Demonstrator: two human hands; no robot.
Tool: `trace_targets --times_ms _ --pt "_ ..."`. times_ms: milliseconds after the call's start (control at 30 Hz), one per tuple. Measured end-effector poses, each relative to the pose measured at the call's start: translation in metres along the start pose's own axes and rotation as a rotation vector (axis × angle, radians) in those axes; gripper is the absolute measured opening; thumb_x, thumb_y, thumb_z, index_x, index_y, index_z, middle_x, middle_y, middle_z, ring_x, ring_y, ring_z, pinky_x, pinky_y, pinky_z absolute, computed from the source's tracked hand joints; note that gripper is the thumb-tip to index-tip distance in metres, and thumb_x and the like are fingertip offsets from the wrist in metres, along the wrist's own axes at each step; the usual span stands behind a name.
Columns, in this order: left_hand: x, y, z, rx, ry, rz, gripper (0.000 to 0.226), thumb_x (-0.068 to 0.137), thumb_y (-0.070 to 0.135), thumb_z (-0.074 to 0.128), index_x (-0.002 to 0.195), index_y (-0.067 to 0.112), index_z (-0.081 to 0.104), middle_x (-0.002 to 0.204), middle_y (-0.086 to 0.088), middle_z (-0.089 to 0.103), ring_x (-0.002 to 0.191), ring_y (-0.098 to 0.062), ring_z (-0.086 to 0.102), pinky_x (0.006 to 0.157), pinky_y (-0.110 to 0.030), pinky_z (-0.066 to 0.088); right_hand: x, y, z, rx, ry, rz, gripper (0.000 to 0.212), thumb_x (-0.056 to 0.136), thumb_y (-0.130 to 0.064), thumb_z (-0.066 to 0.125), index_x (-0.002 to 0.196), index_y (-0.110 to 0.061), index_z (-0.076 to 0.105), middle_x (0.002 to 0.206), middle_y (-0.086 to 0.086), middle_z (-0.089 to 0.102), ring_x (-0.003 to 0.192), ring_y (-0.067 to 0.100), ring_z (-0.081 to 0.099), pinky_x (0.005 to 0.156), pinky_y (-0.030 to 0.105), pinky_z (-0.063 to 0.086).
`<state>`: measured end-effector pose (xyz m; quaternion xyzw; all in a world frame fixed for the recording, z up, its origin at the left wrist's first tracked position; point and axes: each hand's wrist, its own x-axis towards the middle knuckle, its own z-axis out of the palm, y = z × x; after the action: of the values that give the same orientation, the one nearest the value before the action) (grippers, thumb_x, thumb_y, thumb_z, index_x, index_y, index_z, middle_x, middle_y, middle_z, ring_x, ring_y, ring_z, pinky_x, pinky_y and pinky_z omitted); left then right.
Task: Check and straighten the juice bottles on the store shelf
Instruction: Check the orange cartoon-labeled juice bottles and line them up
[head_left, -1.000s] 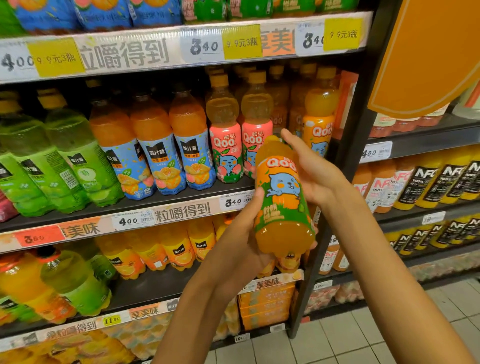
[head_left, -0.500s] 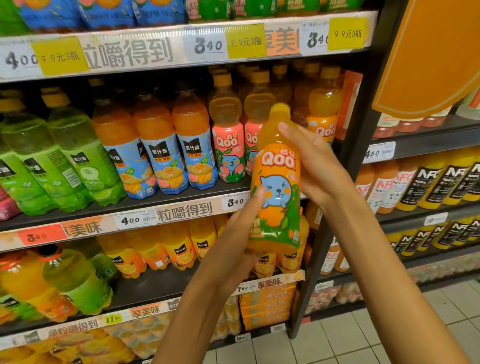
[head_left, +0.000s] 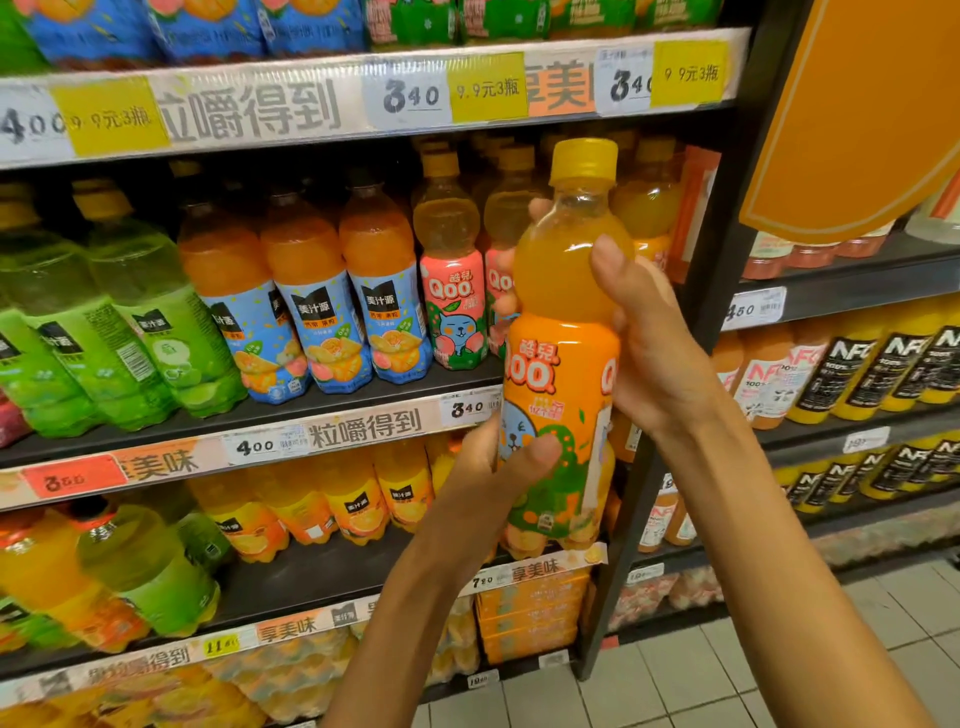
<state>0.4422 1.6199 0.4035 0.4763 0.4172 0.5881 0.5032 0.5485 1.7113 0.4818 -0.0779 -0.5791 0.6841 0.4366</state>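
An orange Qoo juice bottle (head_left: 563, 332) with a yellow cap stands upright in the air in front of the shelf, held by both hands. My left hand (head_left: 493, 467) grips its lower label, thumb across the front. My right hand (head_left: 654, 343) grips its upper body just below the neck, fingers wrapped behind. Behind it on the middle shelf (head_left: 260, 415) stand pink Qoo bottles (head_left: 452, 291), blue-labelled orange juice bottles (head_left: 306, 291) and leaning green bottles (head_left: 140, 312).
Black shelf upright (head_left: 727, 234) stands just right of the bottle. NFC juice bottles (head_left: 857, 364) fill the right-hand shelves. An orange sign (head_left: 857, 119) hangs at upper right. Lower shelves hold large yellow and green bottles (head_left: 130, 566). Tiled floor (head_left: 779, 670) lies below.
The bottle was tilted with its cap pointing away and has been turned upright and raised. My right hand shifted from the back of the label to the upper body.
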Motion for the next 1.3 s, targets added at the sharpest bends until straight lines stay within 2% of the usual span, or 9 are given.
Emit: trace_targets --times_ms 67,167,333,467,600,700,900,1100,1300 --pt "0.003 0.0 0.001 0.034 0.04 0.05 0.067 0.067 0.059 0.072 0.12 0.023 0.054 0.11 0.003 0.072 0.103 -0.017 0.068 0.078 -0.025 0.054 0.0 -0.002 0.003 -0.071 0.107 -0.052 0.042 0.086 -0.03 0.061 0.122 -0.011 0.053 0.11 0.014 0.067 0.093 0.022 0.067 0.079 0.033 0.054" --pt "0.006 0.001 0.0 0.123 0.102 0.129 0.046 0.076 0.048 0.057 0.118 0.03 0.053 0.108 0.015 0.071 0.101 -0.008 0.067 0.076 -0.018 0.053 -0.001 -0.004 0.008 -0.176 0.206 -0.092 0.052 0.084 -0.035 0.064 0.127 -0.01 0.051 0.112 0.007 0.067 0.099 0.017 0.067 0.08 0.028 0.054" --pt "0.003 0.002 0.0 -0.009 0.117 0.028 0.052 0.073 0.061 0.051 0.111 0.029 0.066 0.106 0.001 0.073 0.096 -0.019 0.07 0.073 -0.027 0.056 -0.001 -0.01 0.008 -0.185 0.185 0.035 0.049 0.096 -0.042 0.046 0.136 -0.013 0.047 0.121 0.006 0.066 0.109 0.017 0.065 0.092 0.036 0.052" --pt "0.0 0.007 -0.001 -0.157 -0.007 -0.049 0.054 0.08 0.065 0.045 0.108 0.027 0.072 0.101 -0.008 0.073 0.082 -0.022 0.071 0.067 -0.032 0.057 0.0 -0.01 0.008 -0.008 0.2 0.108 0.038 0.098 -0.034 0.048 0.128 -0.013 0.052 0.107 0.006 0.069 0.105 0.025 0.066 0.089 0.04 0.054" --pt "0.001 0.01 0.003 -0.142 -0.004 -0.085 0.059 0.083 0.065 0.044 0.116 0.021 0.067 0.109 -0.013 0.071 0.094 -0.026 0.07 0.081 -0.039 0.057 0.004 -0.012 0.01 -0.027 0.208 0.158 0.031 0.098 -0.036 0.049 0.117 -0.013 0.056 0.101 0.01 0.068 0.101 0.029 0.066 0.088 0.042 0.054" --pt "0.003 0.01 0.003 -0.022 0.116 -0.045 0.055 0.083 0.063 0.048 0.123 0.027 0.06 0.114 -0.002 0.07 0.107 -0.019 0.066 0.094 -0.04 0.052 0.008 -0.016 0.011 -0.125 0.252 0.15 0.037 0.096 -0.037 0.053 0.125 -0.014 0.054 0.108 0.007 0.069 0.096 0.022 0.069 0.082 0.036 0.058" --pt "0.014 0.0 0.005 0.125 0.091 0.119 0.028 0.083 0.038 0.058 0.111 0.036 0.055 0.101 0.018 0.072 0.096 -0.004 0.068 0.072 -0.015 0.052 0.004 -0.011 0.007 -0.272 0.179 -0.02 0.045 0.09 -0.027 0.06 0.132 -0.016 0.048 0.121 0.008 0.064 0.107 0.022 0.065 0.089 0.036 0.054" --pt "0.025 -0.02 0.006 0.16 0.203 0.29 0.067 0.075 0.034 0.064 0.135 0.019 0.04 0.122 0.001 0.061 0.109 -0.008 0.062 0.081 -0.018 0.051 -0.011 -0.009 -0.001 -0.45 0.025 -0.16 0.053 0.083 -0.012 0.065 0.128 -0.029 0.042 0.117 -0.018 0.062 0.108 0.003 0.062 0.083 0.018 0.05" --pt "0.039 -0.037 0.008 0.336 0.275 0.25 0.052 0.075 0.043 0.067 0.121 0.039 0.042 0.124 0.002 0.055 0.113 -0.001 0.055 0.086 -0.013 0.046 -0.008 0.008 -0.01 -0.495 0.131 -0.133 0.066 0.071 -0.023 0.075 0.127 -0.022 0.041 0.109 -0.019 0.061 0.102 0.001 0.063 0.079 0.018 0.052"
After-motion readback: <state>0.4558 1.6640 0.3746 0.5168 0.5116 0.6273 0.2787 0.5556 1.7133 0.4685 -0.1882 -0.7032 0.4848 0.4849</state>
